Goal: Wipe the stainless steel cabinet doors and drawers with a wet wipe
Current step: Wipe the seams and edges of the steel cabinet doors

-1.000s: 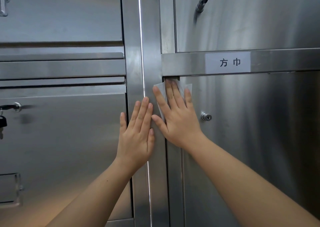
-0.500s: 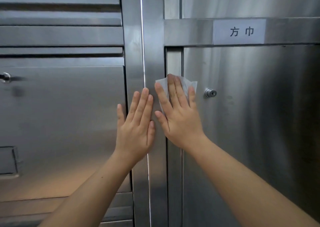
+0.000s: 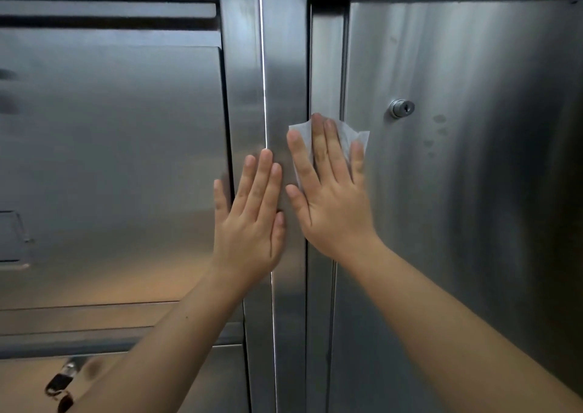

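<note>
The right hand [image 3: 334,204] lies flat, fingers straight and a little spread, pressing a white wet wipe [image 3: 301,130] against the left edge of the right-hand cabinet door [image 3: 457,207], where it meets the upright frame post [image 3: 284,65]. The wipe shows past the fingertips, below and left of a round lock [image 3: 401,108]. The left hand [image 3: 252,223] rests flat on the post just beside it, fingers together.

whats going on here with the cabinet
A person is wiping a stainless steel cabinet. The right hand presses a white wet wipe flat against the left edge of the right-hand door, below and left of its lock. The left hand rests flat on the vertical frame post beside it.
</note>
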